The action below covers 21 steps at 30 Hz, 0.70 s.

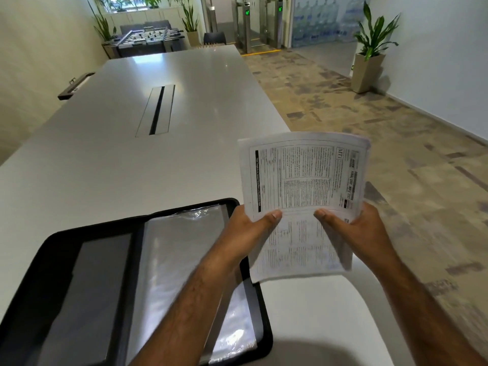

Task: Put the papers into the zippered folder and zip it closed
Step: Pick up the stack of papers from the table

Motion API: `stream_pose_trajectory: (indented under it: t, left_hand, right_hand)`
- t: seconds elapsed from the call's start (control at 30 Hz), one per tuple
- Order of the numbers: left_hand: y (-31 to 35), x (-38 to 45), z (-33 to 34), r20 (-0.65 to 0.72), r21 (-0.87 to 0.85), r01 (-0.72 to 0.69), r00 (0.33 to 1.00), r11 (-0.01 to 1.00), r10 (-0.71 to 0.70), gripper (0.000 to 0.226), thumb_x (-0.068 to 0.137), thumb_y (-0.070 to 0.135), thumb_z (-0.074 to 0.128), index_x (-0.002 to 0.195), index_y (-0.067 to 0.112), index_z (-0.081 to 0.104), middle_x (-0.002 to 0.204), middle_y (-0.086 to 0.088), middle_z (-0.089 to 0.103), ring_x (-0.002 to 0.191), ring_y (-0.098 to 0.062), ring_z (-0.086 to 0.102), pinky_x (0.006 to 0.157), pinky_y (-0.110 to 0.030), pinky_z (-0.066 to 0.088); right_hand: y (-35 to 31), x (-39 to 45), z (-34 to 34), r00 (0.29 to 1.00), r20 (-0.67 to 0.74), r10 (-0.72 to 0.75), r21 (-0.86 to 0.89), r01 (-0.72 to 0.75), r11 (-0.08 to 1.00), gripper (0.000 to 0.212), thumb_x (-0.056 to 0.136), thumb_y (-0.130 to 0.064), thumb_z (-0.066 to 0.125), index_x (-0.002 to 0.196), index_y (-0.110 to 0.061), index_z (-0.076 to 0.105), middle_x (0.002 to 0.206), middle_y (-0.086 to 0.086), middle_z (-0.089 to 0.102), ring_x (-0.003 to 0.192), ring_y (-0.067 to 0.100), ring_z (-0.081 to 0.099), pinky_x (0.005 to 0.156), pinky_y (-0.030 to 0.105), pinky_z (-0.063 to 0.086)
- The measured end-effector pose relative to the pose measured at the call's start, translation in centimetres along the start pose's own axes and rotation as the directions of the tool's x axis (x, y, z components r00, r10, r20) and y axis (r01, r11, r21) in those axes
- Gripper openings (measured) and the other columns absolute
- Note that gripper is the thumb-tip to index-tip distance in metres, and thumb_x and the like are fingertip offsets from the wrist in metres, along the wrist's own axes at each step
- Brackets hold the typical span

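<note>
I count one stack of papers (303, 186), one open folder (148, 273), my two hands, four plants from eleven to two o'clock.

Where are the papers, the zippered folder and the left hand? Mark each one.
papers (303, 178): head view, on the printed top sheet, above the thumbs.
zippered folder (103, 286): head view, on the grey inner panel of its open left half.
left hand (253, 228): head view, on the back of the hand below the thumb.
</note>
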<state>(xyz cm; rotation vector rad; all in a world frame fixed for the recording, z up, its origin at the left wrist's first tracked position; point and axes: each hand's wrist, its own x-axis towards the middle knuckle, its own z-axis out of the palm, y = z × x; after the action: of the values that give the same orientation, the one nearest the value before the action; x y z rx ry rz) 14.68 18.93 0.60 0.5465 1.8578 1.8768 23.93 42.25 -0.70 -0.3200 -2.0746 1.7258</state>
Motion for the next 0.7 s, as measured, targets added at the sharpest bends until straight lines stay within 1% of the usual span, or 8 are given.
stream_pose_trajectory:
  t: [0.13,0.23,0.37,0.43,0.5,0.6,0.67,0.7]
  left_hand:
    - [-0.2,-1.2,-2.4,0.034,-0.147,0.085,0.996,0.985,-0.081,0.040,0.097,0.025,0.074,0.136,0.026,0.066,0.128,0.003,0.074,0.118,-0.015,0.071,0.088,-0.027,0.060]
    - [-0.7,-2.3,-4.7,-0.038,-0.102,0.094,0.994,0.990,-0.098,0.037,0.099,0.027,0.071,0.135,0.028,0.066,0.129,0.005,0.074,0.120,-0.015,0.070,0.098,-0.038,0.056]
    - [-1.8,-4.0,-7.8,-0.148,-0.069,0.131,0.979,0.989,-0.140,0.032,0.103,0.031,0.064,0.134,0.025,0.064,0.124,0.002,0.076,0.115,-0.018,0.073,0.100,-0.043,0.055]
    - [-2.6,-4.9,-9.5,-0.209,-0.031,0.149,0.966,0.988,-0.152,0.027,0.104,0.033,0.062,0.129,0.025,0.065,0.116,0.000,0.079,0.108,-0.019,0.076,0.096,-0.042,0.057]
    - [-3.5,-5.9,-11.2,-0.259,0.015,0.156,0.954,0.988,-0.147,0.023,0.104,0.036,0.060,0.124,0.026,0.066,0.110,-0.001,0.080,0.101,-0.020,0.077,0.084,-0.037,0.061]
    - [-4.8,-7.4,-14.0,-0.382,-0.059,0.184,0.904,0.981,-0.192,0.019,0.104,0.032,0.060,0.120,0.024,0.069,0.106,-0.003,0.079,0.094,-0.026,0.077,0.070,-0.031,0.063]
    - [-5.5,-8.5,-16.1,-0.489,-0.041,0.186,0.853,0.982,-0.182,0.016,0.104,0.030,0.062,0.116,0.025,0.070,0.103,0.000,0.079,0.092,-0.017,0.075,0.067,-0.024,0.059]
    - [-6.0,-9.0,-17.5,-0.550,0.071,0.203,0.825,0.977,-0.131,0.014,0.102,0.032,0.065,0.114,0.029,0.071,0.102,0.003,0.078,0.092,-0.008,0.074,0.069,-0.021,0.057]
  right_hand:
    - [0.1,0.0,2.0,0.996,0.085,0.017,0.035,-0.020,0.999,0.028,0.072,-0.042,0.086,0.094,-0.056,0.074,0.095,-0.022,0.080,0.081,0.004,0.079,0.060,0.017,0.060]
    - [0.5,-0.1,4.0,0.990,0.138,0.036,0.027,-0.040,0.999,0.028,0.075,-0.041,0.086,0.097,-0.054,0.076,0.098,-0.020,0.080,0.084,0.006,0.079,0.063,0.019,0.061]
    - [2.3,-0.1,6.5,0.980,0.168,0.107,0.054,-0.118,0.992,0.045,0.079,-0.037,0.089,0.120,-0.030,0.073,0.109,-0.007,0.081,0.093,0.016,0.080,0.074,0.035,0.066]
    - [3.1,-0.2,7.9,0.973,0.184,0.142,0.068,-0.156,0.985,0.045,0.077,-0.039,0.090,0.118,-0.030,0.074,0.107,-0.006,0.081,0.092,0.020,0.081,0.071,0.035,0.066]
    - [3.6,-0.4,9.1,0.962,0.204,0.181,0.094,-0.203,0.975,0.039,0.074,-0.040,0.091,0.110,-0.036,0.075,0.105,-0.004,0.082,0.089,0.022,0.081,0.067,0.033,0.066]
    - [4.6,-0.6,10.8,0.944,0.238,0.228,0.103,-0.258,0.961,0.040,0.074,-0.037,0.090,0.111,-0.035,0.076,0.108,-0.001,0.082,0.093,0.026,0.081,0.072,0.039,0.066]
    - [5.1,-0.7,11.7,0.938,0.242,0.247,0.107,-0.279,0.954,0.045,0.076,-0.035,0.090,0.117,-0.029,0.074,0.110,0.002,0.081,0.096,0.028,0.080,0.076,0.042,0.066]
    - [5.3,-0.8,12.1,0.936,0.241,0.255,0.107,-0.287,0.952,0.047,0.076,-0.034,0.090,0.119,-0.027,0.073,0.110,0.002,0.082,0.096,0.027,0.080,0.074,0.040,0.066]
